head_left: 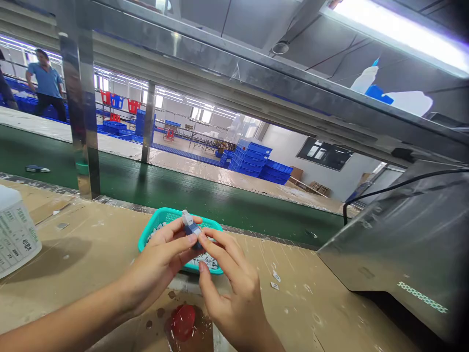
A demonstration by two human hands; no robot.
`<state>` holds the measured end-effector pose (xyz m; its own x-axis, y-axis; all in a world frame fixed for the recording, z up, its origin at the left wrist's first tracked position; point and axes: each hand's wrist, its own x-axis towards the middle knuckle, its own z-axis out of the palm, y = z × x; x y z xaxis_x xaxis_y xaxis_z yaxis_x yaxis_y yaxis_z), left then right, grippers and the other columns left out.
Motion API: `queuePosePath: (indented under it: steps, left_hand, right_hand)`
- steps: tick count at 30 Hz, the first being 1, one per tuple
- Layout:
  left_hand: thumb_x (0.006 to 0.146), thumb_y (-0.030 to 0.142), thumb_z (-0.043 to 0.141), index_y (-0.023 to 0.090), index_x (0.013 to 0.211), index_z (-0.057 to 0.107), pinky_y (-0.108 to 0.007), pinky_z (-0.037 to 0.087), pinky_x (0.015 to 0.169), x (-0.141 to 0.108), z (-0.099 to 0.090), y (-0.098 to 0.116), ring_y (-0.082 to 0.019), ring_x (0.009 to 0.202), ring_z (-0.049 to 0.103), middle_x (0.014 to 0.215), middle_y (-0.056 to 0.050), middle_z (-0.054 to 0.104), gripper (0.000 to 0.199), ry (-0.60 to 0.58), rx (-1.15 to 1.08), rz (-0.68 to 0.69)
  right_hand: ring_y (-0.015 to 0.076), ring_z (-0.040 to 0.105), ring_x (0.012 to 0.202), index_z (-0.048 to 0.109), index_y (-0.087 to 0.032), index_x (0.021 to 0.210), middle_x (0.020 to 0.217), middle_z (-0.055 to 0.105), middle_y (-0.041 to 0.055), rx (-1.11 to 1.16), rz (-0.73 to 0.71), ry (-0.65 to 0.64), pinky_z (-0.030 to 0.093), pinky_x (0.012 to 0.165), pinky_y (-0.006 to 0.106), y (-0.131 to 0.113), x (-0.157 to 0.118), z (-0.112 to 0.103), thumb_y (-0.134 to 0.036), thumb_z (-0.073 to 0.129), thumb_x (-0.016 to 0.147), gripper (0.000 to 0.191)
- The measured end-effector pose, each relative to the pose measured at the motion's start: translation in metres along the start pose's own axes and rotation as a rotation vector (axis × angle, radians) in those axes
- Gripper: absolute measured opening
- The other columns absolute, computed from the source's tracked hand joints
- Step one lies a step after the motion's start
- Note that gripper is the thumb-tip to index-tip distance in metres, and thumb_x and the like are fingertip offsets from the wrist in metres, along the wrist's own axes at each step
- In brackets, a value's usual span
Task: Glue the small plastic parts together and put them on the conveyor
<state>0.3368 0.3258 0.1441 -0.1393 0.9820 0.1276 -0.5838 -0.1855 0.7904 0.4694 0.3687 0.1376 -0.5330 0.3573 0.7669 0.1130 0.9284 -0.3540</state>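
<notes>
My left hand point(164, 254) is closed round a small dark blue and light grey plastic part point(191, 227), tilted with its grey end up. My right hand point(234, 278) touches the part's near side with its fingertips, at a pale rectangular patch; its thumb stands apart, lower down. Behind and beneath both hands sits a turquoise plastic basket point(146, 233) holding many small white-and-dark pieces point(209, 261), partly hidden by the hands. Closer to me, a red round object point(183, 322) lies on a wet brown patch of the bench.
Two small white pieces point(275, 279) lie on the cardboard-covered bench point(293, 313), right of my hands. A labelled white container point(16, 234) stands left. Beyond runs a green conveyor belt point(164, 188), with a metal post point(82, 122) and a sloped metal housing point(395, 244). A person point(46, 80) stands far left.
</notes>
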Motion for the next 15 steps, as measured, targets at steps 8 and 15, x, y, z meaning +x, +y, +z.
queuePosePath:
  steps: [8,15]
  left_hand:
    - [0.073,0.016,0.061,0.015,0.096,0.062,-0.018,0.045,0.064,0.008,-0.007,-0.004,-0.008,0.070,0.056,0.080,-0.003,0.061,0.023,-0.080,-0.191,-0.142]
    - [0.061,0.020,0.070,0.011,0.086,0.064,-0.020,0.041,0.052,0.027,-0.018,-0.012,-0.010,0.058,0.054,0.065,-0.002,0.056,0.028,-0.231,-0.050,0.013]
  right_hand:
    - [0.0187,0.056,0.096,0.040,-0.026,0.110,0.105,0.054,0.0068,0.285,0.253,0.088,0.048,0.084,0.033,0.010,-0.006,0.003,-0.013,0.050,0.079,0.036]
    - [0.0260,0.058,0.097,0.036,-0.026,0.123,0.114,0.054,0.0150,0.517,0.441,0.045,0.054,0.076,0.035,0.045,-0.007,0.012,-0.036,0.057,0.078,0.051]
